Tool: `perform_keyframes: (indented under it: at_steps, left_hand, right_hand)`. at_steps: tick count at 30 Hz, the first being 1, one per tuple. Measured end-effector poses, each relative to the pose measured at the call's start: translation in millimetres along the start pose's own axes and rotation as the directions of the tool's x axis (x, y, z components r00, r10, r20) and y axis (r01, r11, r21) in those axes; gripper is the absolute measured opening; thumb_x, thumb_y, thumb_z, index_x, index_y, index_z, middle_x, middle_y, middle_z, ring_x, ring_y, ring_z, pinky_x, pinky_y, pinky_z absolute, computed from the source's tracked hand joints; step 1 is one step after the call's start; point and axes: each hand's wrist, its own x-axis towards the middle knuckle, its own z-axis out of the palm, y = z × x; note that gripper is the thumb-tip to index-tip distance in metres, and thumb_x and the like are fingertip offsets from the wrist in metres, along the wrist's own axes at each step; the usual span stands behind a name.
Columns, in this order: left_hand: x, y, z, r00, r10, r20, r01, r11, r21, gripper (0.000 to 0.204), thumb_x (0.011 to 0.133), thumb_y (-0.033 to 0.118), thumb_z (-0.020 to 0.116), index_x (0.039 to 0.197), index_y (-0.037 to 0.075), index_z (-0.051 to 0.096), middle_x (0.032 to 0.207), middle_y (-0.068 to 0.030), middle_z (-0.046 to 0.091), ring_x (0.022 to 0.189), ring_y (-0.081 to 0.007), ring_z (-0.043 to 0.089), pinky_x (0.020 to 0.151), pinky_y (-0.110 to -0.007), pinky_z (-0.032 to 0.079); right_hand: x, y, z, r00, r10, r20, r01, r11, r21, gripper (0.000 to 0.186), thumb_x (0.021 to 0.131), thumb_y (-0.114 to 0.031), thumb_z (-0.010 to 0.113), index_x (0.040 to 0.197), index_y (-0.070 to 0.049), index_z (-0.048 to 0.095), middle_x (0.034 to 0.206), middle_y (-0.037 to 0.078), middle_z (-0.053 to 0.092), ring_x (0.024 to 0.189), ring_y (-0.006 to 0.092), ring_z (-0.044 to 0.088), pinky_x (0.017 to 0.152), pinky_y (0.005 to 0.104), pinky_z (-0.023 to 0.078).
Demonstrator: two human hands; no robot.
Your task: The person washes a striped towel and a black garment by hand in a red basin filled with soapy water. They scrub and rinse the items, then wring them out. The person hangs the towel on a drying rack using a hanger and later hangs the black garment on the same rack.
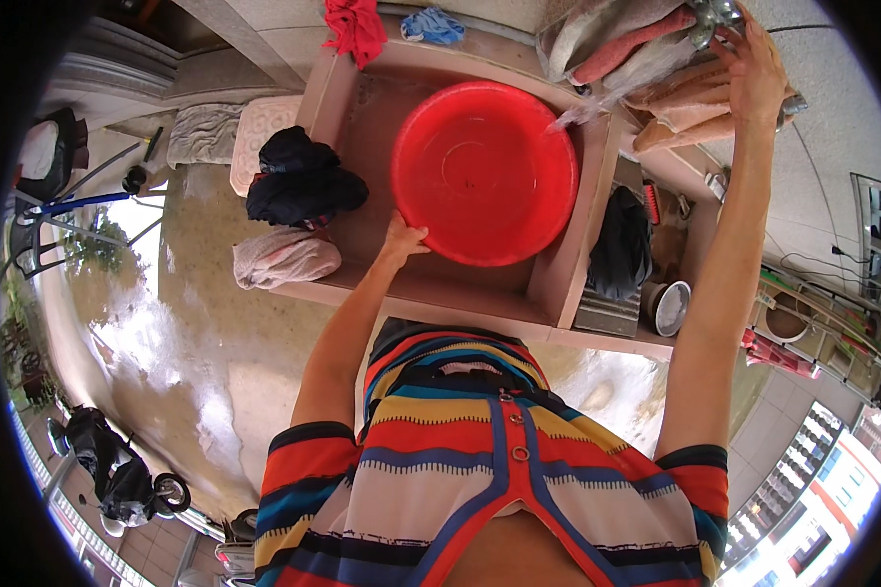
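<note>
A large round red plastic basin (485, 210) sits tilted or level, I cannot tell which, in a brownish-pink sink (357, 147). My left hand (403, 240) grips the basin's near-left rim, thumb on top. At the upper right, my right arm reaches up to the wall. My right hand (756, 78) has its fingers on a metal tap (717, 22). From there a stream of water (607, 98) runs slantwise into the basin's right side. Shallow water seems to lie over the basin's bottom.
Dark clothes (303, 181) and a pale towel (289, 259) lie on the sink's left edge. Red cloth (354, 29) and blue cloth (431, 26) lie behind. Towels (695, 103) hang by the tap. A side compartment holds black cloth (622, 245), a brush (652, 203) and a metal cup (671, 308).
</note>
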Motion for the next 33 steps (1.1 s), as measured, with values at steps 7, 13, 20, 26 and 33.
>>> perform_keyframes:
  at_steps: [7, 13, 20, 26, 33]
  left_hand:
    - [-4, -5, -2, 0.999, 0.05, 0.015, -0.049, 0.997, -0.054, 0.054, 0.078, -0.002, 0.059, 0.122, 0.008, 0.03, 0.115, -0.017, 0.05, 0.095, -0.0332, 0.059, 0.066, -0.049, 0.057]
    - [-9, 0, 0, 1.0, 0.018, -0.025, -0.019, 0.999, -0.046, 0.053, 0.076, -0.002, 0.06, 0.12, 0.008, 0.034, 0.114, -0.0154, 0.052, 0.095, -0.0318, 0.059, 0.062, -0.048, 0.057]
    - [-19, -4, -5, 0.981, -0.06, -0.185, 0.079, 0.992, 0.097, 0.059, 0.075, 0.002, 0.061, 0.126, 0.006, 0.03, 0.089, -0.013, 0.063, 0.082, -0.0293, 0.064, 0.06, -0.04, 0.055]
    - [-71, 0, -35, 0.79, 0.607, 0.093, -0.517, 0.575, 0.634, 0.037, 0.08, 0.009, 0.059, 0.115, 0.004, 0.048, 0.074, -0.008, 0.063, 0.069, -0.0177, 0.063, 0.06, -0.028, 0.051]
    - [-142, 63, -89, 0.808, 0.579, -0.114, -0.495, 0.77, 0.404, 0.02, 0.082, 0.0, 0.054, 0.101, 0.003, 0.057, 0.076, -0.0063, 0.063, 0.061, -0.0116, 0.059, 0.055, -0.024, 0.048]
  right_hand:
    - [17, 14, -19, 0.992, 0.053, 0.111, -0.06, 0.996, 0.066, 0.035, 0.092, -0.025, 0.047, 0.117, -0.001, 0.052, 0.108, 0.009, 0.057, 0.093, 0.02, 0.055, 0.081, 0.0358, 0.045]
    - [10, 4, -8, 0.989, 0.127, 0.07, -0.133, 0.987, 0.093, 0.038, 0.093, -0.021, 0.043, 0.122, 0.002, 0.049, 0.118, 0.01, 0.055, 0.1, 0.0218, 0.054, 0.089, 0.0383, 0.043]
    - [12, 5, -4, 0.989, 0.14, 0.048, -0.144, 0.985, 0.098, 0.039, 0.093, -0.021, 0.043, 0.124, 0.002, 0.047, 0.117, 0.011, 0.055, 0.102, 0.022, 0.053, 0.091, 0.0376, 0.042]
    - [11, 5, -3, 0.992, 0.124, 0.024, -0.125, 0.991, 0.048, 0.038, 0.094, -0.02, 0.041, 0.123, 0.004, 0.047, 0.117, 0.013, 0.053, 0.1, 0.0233, 0.054, 0.088, 0.0379, 0.045]
    - [10, 8, -1, 0.989, 0.139, -0.047, -0.133, 0.985, 0.105, 0.038, 0.093, -0.02, 0.043, 0.122, 0.005, 0.046, 0.116, 0.014, 0.053, 0.102, 0.0268, 0.054, 0.09, 0.0424, 0.044]
